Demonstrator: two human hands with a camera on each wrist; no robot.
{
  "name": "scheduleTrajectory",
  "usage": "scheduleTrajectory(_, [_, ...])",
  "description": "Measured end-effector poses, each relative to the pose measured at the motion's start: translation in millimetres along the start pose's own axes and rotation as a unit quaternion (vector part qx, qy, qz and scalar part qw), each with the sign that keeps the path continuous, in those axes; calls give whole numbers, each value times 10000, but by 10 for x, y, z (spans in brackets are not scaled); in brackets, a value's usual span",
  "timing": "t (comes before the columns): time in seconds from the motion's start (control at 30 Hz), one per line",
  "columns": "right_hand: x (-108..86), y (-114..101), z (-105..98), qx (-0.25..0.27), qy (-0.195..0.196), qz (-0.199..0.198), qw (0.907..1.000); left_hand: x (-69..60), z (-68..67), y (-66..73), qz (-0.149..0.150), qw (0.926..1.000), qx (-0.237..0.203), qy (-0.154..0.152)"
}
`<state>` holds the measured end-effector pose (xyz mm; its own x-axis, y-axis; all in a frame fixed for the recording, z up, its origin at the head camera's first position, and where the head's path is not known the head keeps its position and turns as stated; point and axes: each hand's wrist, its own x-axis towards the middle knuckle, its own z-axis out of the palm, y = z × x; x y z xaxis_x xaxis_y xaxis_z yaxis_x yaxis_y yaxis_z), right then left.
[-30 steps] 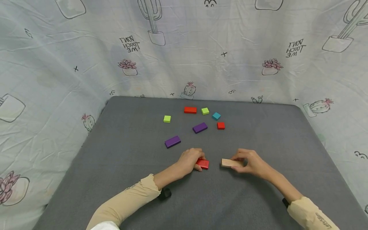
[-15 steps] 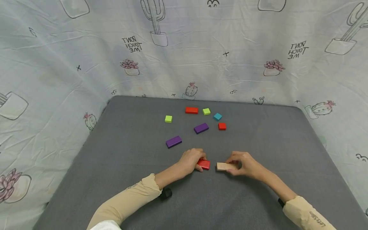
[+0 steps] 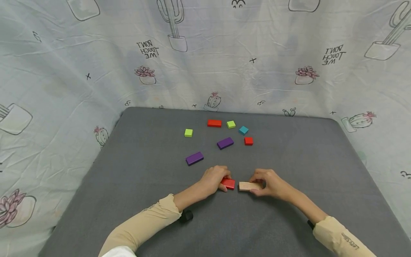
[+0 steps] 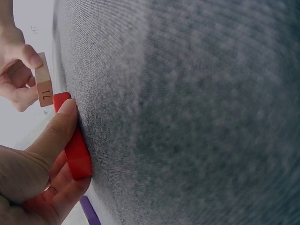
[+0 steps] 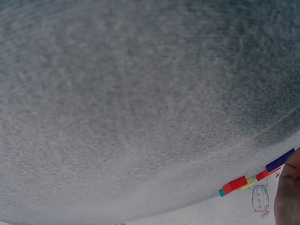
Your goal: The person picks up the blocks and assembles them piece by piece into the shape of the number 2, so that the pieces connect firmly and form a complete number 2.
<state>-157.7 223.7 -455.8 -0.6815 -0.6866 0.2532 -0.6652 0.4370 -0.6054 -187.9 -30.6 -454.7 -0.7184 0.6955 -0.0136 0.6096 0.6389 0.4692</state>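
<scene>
My left hand grips a long red block between thumb and fingers, low over the grey table. In the left wrist view the thumb lies along the red block. My right hand pinches a bare wooden block by its right part, its free end pointing at the red block across a small gap. Printed marks show on the end of the wooden block in the left wrist view. The right wrist view catches only part of the right hand; what it holds is out of that frame.
Two purple blocks lie beyond the hands. Farther back are a red block, two lime cubes, a teal cube and a small red block. A printed curtain hangs behind the grey table.
My right hand has moved left with the wooden block, narrowing the gap to the red block. The left hand keeps its grip on the red block and stays in place. The view has shifted slightly.
</scene>
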Motion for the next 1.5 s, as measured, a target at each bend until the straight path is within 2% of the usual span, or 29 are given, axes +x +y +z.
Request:
scheduleTrajectory(0.37, [67, -16, 29, -19, -93, 14, 10000, -9, 6, 22, -152, 9998, 83, 26])
scheduleTrajectory(0.9, [107, -25, 62, -41, -200, 10, 9998, -5, 7, 2, -9, 10000, 42, 43])
scheduleTrajectory(1.2, [122, -20, 66, -43, -278, 65, 9996, 1, 1, 26, -156, 9997, 163, -15])
scheduleTrajectory(1.5, [132, -12, 71, -1, -323, 104, 9994, 19, -23, 25, -163, 9997, 131, -96])
